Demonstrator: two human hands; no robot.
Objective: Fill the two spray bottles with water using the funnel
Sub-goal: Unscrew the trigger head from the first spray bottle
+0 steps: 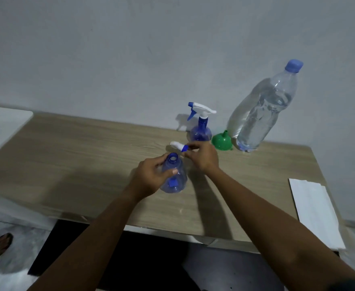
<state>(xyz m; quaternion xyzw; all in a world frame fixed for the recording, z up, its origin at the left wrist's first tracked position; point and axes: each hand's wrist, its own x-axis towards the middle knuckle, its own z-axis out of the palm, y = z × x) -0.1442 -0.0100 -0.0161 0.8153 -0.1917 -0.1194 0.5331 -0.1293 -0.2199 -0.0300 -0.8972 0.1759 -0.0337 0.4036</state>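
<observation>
Your left hand [149, 176] grips the uncapped blue translucent plastic spray bottle [180, 178], near and left of the green plastic funnel [221, 141]. Your right hand [205, 157] pinches its white-and-blue trigger head [178, 146]. Opening appears done; next, seat that funnel in the neck.

Funnel [222, 141] between capped spray bottle [200, 131] and water bottle [260, 114], behind open bottle [173, 176].

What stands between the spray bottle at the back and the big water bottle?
The green funnel, resting wide end down with its spout up, as the head view shows.
</observation>
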